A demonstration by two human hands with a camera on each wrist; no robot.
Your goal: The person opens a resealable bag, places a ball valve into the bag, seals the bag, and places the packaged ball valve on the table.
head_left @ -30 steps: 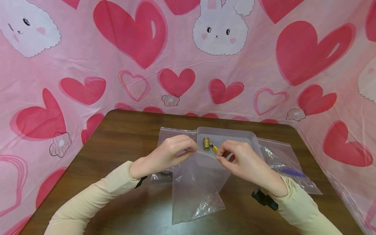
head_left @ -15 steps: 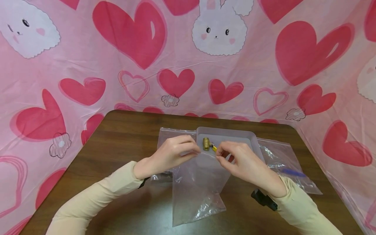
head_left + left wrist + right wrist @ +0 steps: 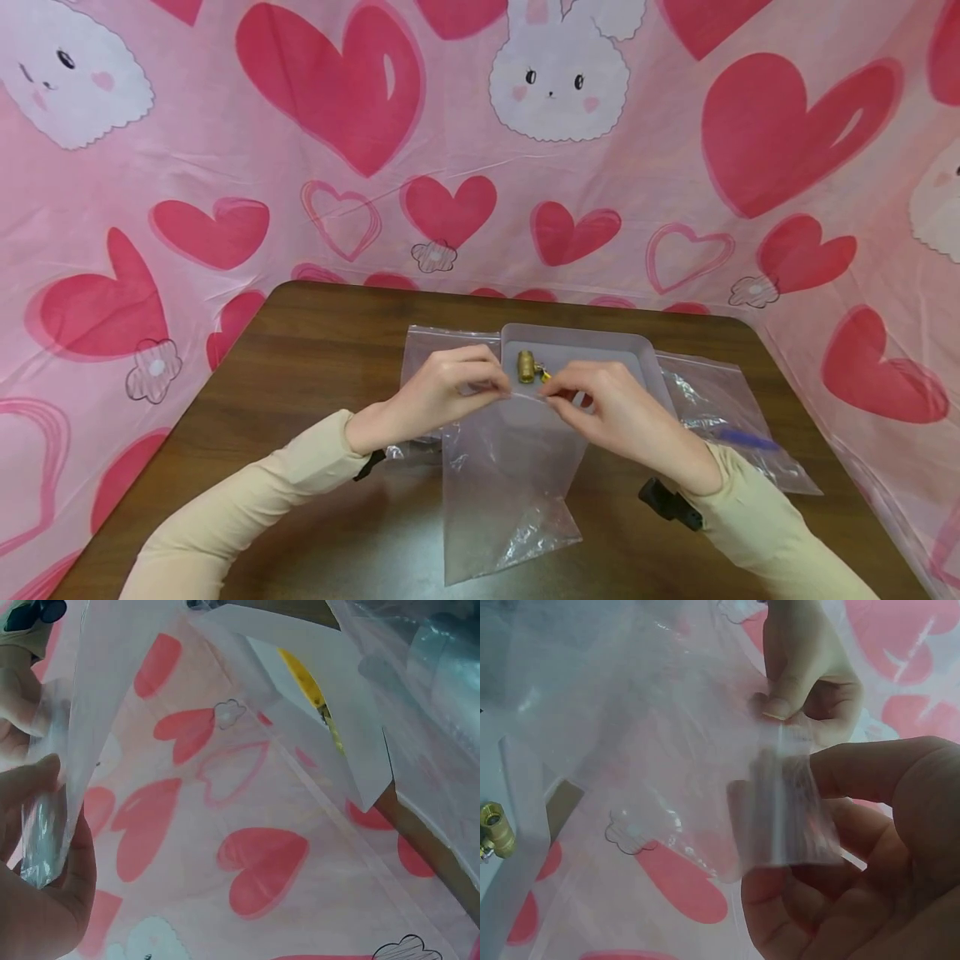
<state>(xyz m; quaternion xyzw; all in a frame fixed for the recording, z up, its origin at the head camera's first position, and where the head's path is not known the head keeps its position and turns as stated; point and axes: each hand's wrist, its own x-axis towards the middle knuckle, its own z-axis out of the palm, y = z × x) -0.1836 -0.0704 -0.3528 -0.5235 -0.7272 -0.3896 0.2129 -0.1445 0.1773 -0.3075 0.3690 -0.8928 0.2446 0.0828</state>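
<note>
A clear zip bag hangs down in front of the tray, its zip edge stretched between both hands. At the left end of that edge, my left hand pinches the plastic between thumb and fingers. My right hand pinches the same edge a short way to the right. The right wrist view shows the bag's clear strip between the right thumb and fingers. Behind the hands, a brass ball valve lies in the grey tray; its yellow handle is partly hidden by the right fingers in the head view.
Another zip bag lies left of the tray, partly under the left hand. To the right lies a bag with a blue item in it. The wooden table backs onto a pink heart-print cloth.
My right hand has slid left along the bag's edge, and my left hand has shifted slightly right. The gap between the fingertips has narrowed, and the right fingers cover more of the yellow handle.
</note>
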